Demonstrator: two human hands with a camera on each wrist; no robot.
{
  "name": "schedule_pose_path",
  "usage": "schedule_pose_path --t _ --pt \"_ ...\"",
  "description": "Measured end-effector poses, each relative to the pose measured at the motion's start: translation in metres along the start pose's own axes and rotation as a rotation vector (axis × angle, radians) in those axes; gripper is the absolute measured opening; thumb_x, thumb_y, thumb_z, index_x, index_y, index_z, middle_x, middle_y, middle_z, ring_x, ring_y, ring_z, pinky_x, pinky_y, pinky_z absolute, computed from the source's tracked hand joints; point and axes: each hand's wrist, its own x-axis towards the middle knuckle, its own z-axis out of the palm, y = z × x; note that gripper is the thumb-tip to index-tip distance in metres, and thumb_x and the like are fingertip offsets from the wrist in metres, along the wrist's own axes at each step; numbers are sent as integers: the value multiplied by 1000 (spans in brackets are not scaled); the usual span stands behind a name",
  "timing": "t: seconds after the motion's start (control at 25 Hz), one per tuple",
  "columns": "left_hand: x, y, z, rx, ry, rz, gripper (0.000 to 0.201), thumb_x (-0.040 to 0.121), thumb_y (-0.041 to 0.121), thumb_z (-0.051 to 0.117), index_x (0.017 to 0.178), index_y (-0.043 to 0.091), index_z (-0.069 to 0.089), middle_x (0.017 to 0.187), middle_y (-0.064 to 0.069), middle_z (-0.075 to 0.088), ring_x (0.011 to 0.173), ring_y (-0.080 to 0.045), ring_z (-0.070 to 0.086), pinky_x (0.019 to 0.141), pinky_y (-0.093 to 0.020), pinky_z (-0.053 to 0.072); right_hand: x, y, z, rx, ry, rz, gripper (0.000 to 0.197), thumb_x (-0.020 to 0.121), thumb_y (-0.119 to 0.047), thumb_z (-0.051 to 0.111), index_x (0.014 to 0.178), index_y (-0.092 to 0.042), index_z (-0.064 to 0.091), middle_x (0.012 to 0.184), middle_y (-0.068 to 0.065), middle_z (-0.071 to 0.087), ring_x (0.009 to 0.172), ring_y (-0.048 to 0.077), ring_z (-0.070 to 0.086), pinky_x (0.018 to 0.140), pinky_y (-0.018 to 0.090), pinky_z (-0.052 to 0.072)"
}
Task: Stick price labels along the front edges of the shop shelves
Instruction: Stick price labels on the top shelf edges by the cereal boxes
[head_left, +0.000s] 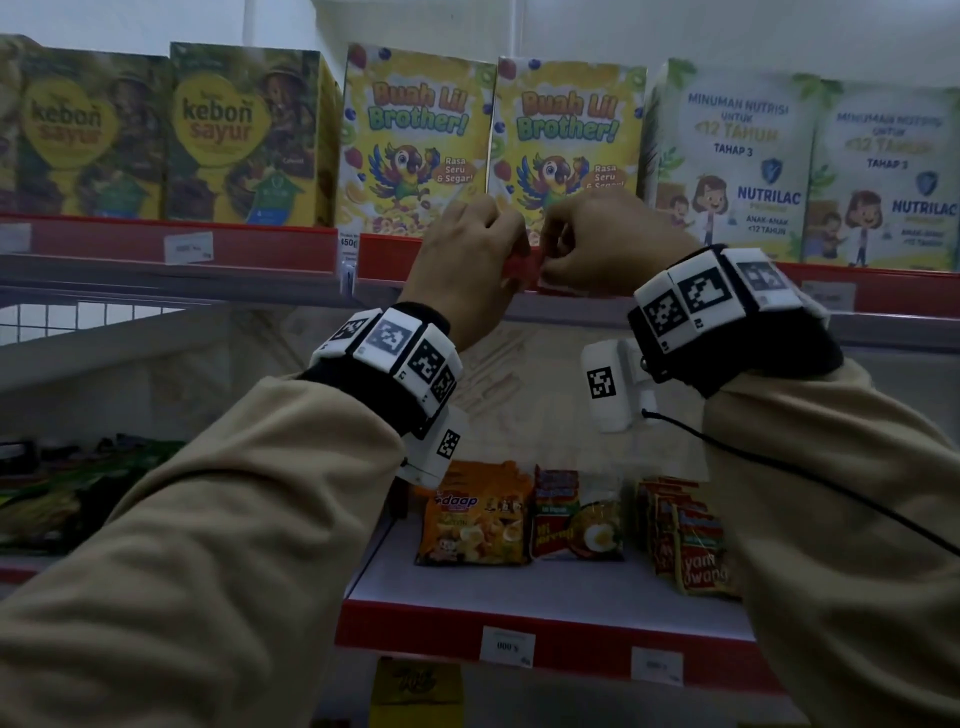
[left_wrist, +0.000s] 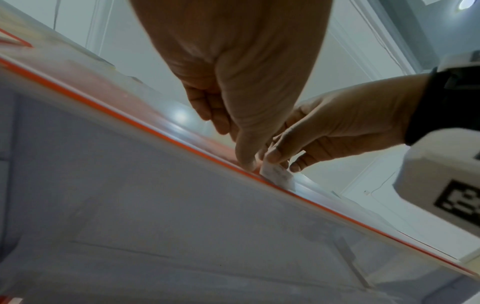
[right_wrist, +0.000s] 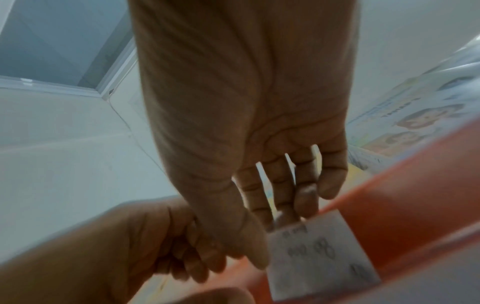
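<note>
Your right hand (right_wrist: 249, 164) pinches the price label (right_wrist: 319, 257) by its top edge, flat against the red shelf strip (head_left: 384, 254) below the cereal boxes (head_left: 415, 140). Left hand (head_left: 462, 260), fingers curled, thumb pressing the strip beside it to steady placement.

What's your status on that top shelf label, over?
Right hand pinching the price label against the red shelf strip. Left hand curled at the strip beside it; grip unclear. Nothing in the way.
</note>
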Motion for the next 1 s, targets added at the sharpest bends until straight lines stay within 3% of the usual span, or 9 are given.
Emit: schedule_pose_path --t 0.12,0.2,0.32,0.4,0.48,0.6,0.76,0.88,1.0 --pt "0 1 -1 -27 -9 -12 27 82 21 69 105 12 59 108 -10 52 105 -28 45 86 -31 32 4 10 -10 89 -73 37 15 86 -16 67 100 -15 70 88 1 60 76 10 55 66 19 40" --pt "0 0 -1 -66 -16 -34 28 80 20 71 105 13 60 109 -8 52 107 -27 44 89 -32 33 3 19 -10 151 -25 67 12 86 -17 68 98 -17 71 88 -1 60 71 4 51 61 15 38" --pt "1 -3 -1 -153 -25 -57 29 80 26 73 104 14 63 109 -8 53 108 -26 45 92 -35 37 -4 28 0 489 248 154 9 86 -14 66 95 -12 69 90 8 67 79 14 61 73 27 51" --pt "2 -3 0 -194 -12 -72 31 83 40 68 102 15 65 105 -8 55 106 -24 48 92 -36 40 -9 28 10 813 445 229 10 84 -8 68 94 -6 65 88 16 68 79 23 66 73 33 56" --pt "1 -1 1 -255 37 -105 37 87 49 61 99 15 69 99 -7 58 101 -23 50 89 -34 41 -13 24 21 1084 499 292 16 82 -2 69 93 -8 60 92 22 67 85 32 68 75 39 58" --pt "0 -1 2 -333 103 -123 38 92 48 54 99 14 69 93 -7 59 96 -23 51 83 -32 38 -18 11 35 1378 492 306 22 82 8 64 95 -8 56 90 19 65 79 27 67 70 33 57" --pt "4 -4 3 -306 106 -109 24 90 33 60 97 11 65 96 -8 61 96 -25 51 78 -29 35 -20 4 41 1150 511 239 21 84 2 64 102 -6 56 93 23 65 86 32 66 76 37 57" --pt "4 -5 3 -259 86 -119 23 91 31 59 101 11 64 100 -9 59 98 -24 49 78 -28 34 -18 6 31 676 481 96 18 87 -12 63 105 -11 63 77 0 63 71 14 62 66 22 50" --pt "6 -9 -4 -192 -7 -69 30 89 38 60 106 13 59 103 -7 56 99 -24 49 83 -31 38 -11 8 20 408 429 32 11 87 -16 62 94 -13 69 80 -2 64 68 5 55 64 15 41"
